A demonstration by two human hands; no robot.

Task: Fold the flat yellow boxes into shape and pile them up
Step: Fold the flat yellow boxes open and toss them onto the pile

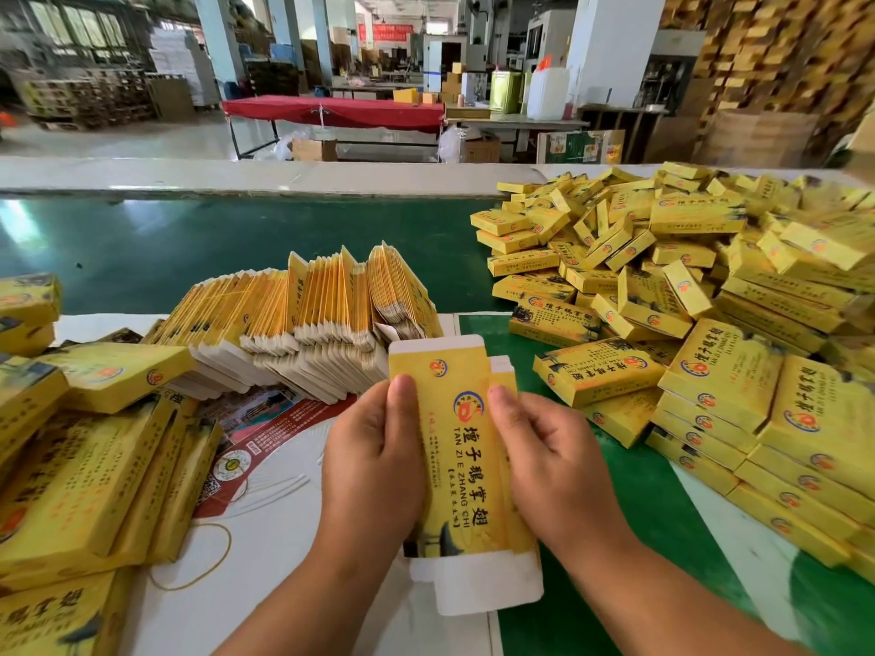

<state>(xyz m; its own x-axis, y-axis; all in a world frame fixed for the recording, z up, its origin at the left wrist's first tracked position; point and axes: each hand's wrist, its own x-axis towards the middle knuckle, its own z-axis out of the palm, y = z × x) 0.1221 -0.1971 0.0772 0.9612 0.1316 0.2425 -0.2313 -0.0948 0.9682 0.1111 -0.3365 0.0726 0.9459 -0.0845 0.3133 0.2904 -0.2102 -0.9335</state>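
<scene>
A flat yellow box point(466, 447) with red and black printing and white end flaps is held lengthwise in front of me, above the table. My left hand point(374, 461) grips its left edge, thumb on the printed face. My right hand point(554, 461) grips its right edge the same way. Behind it, a long row of flat unfolded boxes point(303, 314) stands on edge, fanned out. On the right a large loose heap of folded yellow boxes point(686, 295) covers the table. More folded yellow boxes point(90, 461) lie stacked on the left.
The green belt point(189, 248) runs across behind the flat stock. White and red printed sheets point(265, 447) lie under the work area, with a rubber band point(208, 561) on them. Beyond the table, a factory floor holds a red-covered table point(331, 111) and stacked pallets.
</scene>
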